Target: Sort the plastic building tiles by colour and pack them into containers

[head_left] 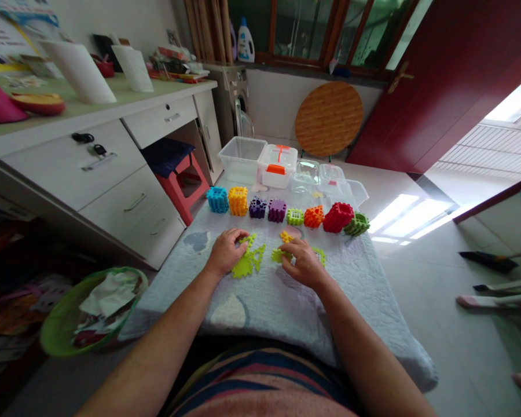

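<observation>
No writing can be read anywhere in this view. A poster (8, 29) on the wall at upper left carries printed marks, and a white detergent bottle (245, 41) on the window ledge has a blue label, but both are too small and blurred to make out.

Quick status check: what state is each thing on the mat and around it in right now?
Left hand: resting on the flat lime pieces, grip unclear.
Right hand: fingers on a lime piece.
Row of cubes: assembled, lined up.
Orange-handled box: lid on.
Clear tub: open.
Desk drawers: shut.
</observation>
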Motion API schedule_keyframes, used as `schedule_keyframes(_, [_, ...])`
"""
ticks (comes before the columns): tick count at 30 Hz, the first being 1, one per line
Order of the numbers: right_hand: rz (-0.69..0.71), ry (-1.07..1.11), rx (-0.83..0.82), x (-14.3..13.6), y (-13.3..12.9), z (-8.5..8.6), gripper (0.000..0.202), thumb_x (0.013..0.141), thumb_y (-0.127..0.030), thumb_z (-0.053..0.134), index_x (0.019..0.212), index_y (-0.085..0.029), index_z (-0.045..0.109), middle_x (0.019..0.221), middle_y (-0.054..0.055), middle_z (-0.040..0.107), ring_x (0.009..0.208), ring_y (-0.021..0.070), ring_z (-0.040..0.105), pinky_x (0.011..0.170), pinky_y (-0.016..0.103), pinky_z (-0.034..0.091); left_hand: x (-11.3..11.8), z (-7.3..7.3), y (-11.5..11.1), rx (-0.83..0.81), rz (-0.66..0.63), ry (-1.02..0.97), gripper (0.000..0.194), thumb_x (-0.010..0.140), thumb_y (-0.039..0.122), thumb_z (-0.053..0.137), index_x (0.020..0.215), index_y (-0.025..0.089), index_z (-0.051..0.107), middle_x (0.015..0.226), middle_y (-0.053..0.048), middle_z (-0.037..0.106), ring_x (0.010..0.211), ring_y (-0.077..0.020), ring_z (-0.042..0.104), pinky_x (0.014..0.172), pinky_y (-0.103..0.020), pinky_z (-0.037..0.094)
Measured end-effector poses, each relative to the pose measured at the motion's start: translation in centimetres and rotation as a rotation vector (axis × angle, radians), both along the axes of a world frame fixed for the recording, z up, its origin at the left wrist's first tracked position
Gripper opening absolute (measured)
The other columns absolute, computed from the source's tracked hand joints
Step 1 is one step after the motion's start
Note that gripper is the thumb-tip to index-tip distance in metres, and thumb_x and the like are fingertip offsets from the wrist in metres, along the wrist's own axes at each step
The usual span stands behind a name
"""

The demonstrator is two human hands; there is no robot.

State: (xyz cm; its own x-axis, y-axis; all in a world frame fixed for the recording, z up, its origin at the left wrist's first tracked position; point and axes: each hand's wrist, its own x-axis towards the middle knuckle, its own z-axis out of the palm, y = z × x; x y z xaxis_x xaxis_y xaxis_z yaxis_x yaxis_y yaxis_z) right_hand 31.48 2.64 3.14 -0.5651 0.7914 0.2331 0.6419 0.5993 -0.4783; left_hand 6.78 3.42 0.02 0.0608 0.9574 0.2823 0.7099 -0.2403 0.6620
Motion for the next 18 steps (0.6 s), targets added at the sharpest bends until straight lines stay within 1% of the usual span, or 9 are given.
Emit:
schedule_keyframes(1, [-0.006, 0.027, -0.021, 0.1, 0.0, -0.1, 0.027, 0.082, -0.018, 0.051, 0.106, -0.02, 0.062, 0.092, 0.006, 0.066, 0.089, 0.0203, 0.057, 0.088, 0.036, 0.04, 0.0, 0.0, 0.0, -0.001, 0.002, -0.002, 0.02, 0.077, 0.02, 0.056, 0.095, 0.02, 0.064, 0.093, -0.005, 0.067, 0.088, -0.0201, 0.062, 0.084, -0.034, 0.051])
schedule_keyframes(3, [-0.02, 0.018, -0.023, 0.1, -0.1, -0.3, 0.037, 0.079, -0.018, 0.053, 0.115, -0.02, 0.059, 0.1, 0.008, 0.065, 0.095, 0.0219, 0.056, 0.089, 0.037, 0.04, 0.0, 0.0, 0.0, -0.002, 0.005, -0.003, 0.02, 0.077, 0.021, 0.056, 0.095, 0.02, 0.064, 0.093, -0.004, 0.067, 0.088, -0.02, 0.062, 0.084, -0.034, 0.051])
schedule_keyframes(6, [-0.099, -0.096, 0.055, 0.3, -0.1, -0.1, 0.039, 0.077, -0.024, 0.058, 0.116, -0.02, 0.061, 0.114, 0.012, 0.06, 0.108, 0.0282, 0.048, 0.092, 0.042, 0.037, 0.0, 0.0, 0.0, -0.006, 0.006, -0.004, 0.019, 0.077, 0.021, 0.056, 0.094, 0.02, 0.064, 0.094, -0.005, 0.067, 0.089, -0.0202, 0.062, 0.085, -0.034, 0.051])
schedule_keyframes(8, [-0.143, -0.159, 0.085, 0.4, -0.1, 0.2, 0.041, 0.076, -0.029, 0.062, 0.116, -0.021, 0.062, 0.121, 0.012, 0.056, 0.111, 0.0306, 0.044, 0.093, 0.045, 0.035, 0.0, -0.1, 0.0, -0.008, 0.004, -0.003, 0.02, 0.077, 0.021, 0.056, 0.095, 0.02, 0.065, 0.094, -0.005, 0.067, 0.089, -0.0203, 0.062, 0.085, -0.034, 0.051])
schedule_keyframes(11, [-0.127, -0.231, 0.063, 0.4, -0.2, 0.4, 0.042, 0.073, -0.034, 0.066, 0.112, -0.022, 0.063, 0.12, 0.012, 0.054, 0.109, 0.0307, 0.042, 0.092, 0.045, 0.034, 0.0, -0.1, 0.1, -0.007, 0.0, -0.002, 0.021, 0.077, 0.021, 0.056, 0.096, 0.019, 0.065, 0.094, -0.005, 0.067, 0.089, -0.0206, 0.062, 0.084, -0.034, 0.051])
schedule_keyframes(14, [-0.085, -0.278, 0.03, 0.1, -0.3, 0.4, 0.036, 0.071, -0.035, 0.067, 0.105, -0.022, 0.065, 0.115, 0.01, 0.055, 0.107, 0.0295, 0.043, 0.091, 0.044, 0.034, 0.0, -0.2, 0.1, -0.005, -0.002, -0.006, 0.02, 0.077, 0.022, 0.056, 0.096, 0.019, 0.065, 0.095, -0.005, 0.067, 0.089, -0.0207, 0.062, 0.084, -0.034, 0.051])
schedule_keyframes(16, [-0.072, -0.278, 0.018, 0.1, -0.2, 0.5, 0.035, 0.07, -0.035, 0.069, 0.102, -0.022, 0.065, 0.113, 0.01, 0.055, 0.105, 0.029, 0.043, 0.09, 0.044, 0.035, 0.0, -0.2, 0.1, -0.002, -0.001, -0.008, 0.02, 0.077, 0.022, 0.056, 0.095, 0.019, 0.065, 0.094, -0.005, 0.067, 0.088, -0.0204, 0.062, 0.084, -0.034, 0.051])
schedule_keyframes(18, [-0.082, -0.237, 0.004, 0.7, 0.1, 0.8, 0.037, 0.07, -0.036, 0.07, 0.104, -0.022, 0.065, 0.112, 0.009, 0.055, 0.104, 0.0283, 0.045, 0.089, 0.043, 0.036, 0.0, -0.2, 0.1, -0.001, -0.001, -0.01, 0.02, 0.077, 0.022, 0.056, 0.095, 0.02, 0.065, 0.094, -0.005, 0.067, 0.088, -0.0203, 0.062, 0.084, -0.034, 0.051])
